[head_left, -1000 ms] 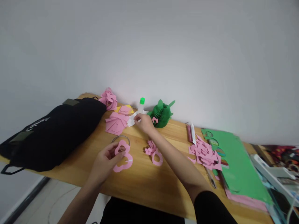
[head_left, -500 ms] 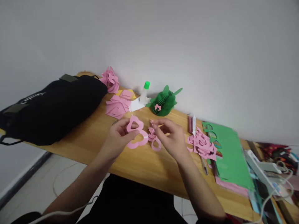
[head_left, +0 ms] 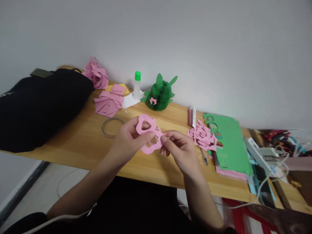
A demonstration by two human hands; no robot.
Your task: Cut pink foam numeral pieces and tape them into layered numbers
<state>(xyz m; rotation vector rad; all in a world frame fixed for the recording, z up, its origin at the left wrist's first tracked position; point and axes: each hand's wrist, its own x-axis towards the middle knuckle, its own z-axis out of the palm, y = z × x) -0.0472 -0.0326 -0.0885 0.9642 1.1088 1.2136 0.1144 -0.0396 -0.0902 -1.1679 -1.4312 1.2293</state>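
Observation:
A pink paper cutout (head_left: 151,149) with flower-shaped, open-centred rings is held up over the table's front half. My left hand (head_left: 128,138) is closed on its left side, thumb on top near the middle. At the lower ring's right edge, my right hand (head_left: 179,146) pinches the paper between thumb and index finger. Whether a smaller scrap is also in that pinch, I cannot tell. Behind the hands stands a green pleated-paper ball (head_left: 161,96) with leaf-shaped pieces and a small pink flower (head_left: 153,101) on its front.
A glue stick (head_left: 137,86) stands on white paper near the wall. Pink paper sheets (head_left: 108,104) and a tape ring (head_left: 107,127) lie left, beside a black bag (head_left: 48,107). Pink scraps (head_left: 203,136), a craft knife (head_left: 204,157), green sheets (head_left: 235,143) and a power strip (head_left: 259,156) lie right.
My right hand has moved from above small pink pieces on the table to the edge of the held cutout. The view has shifted, and the tape ring now shows more fully.

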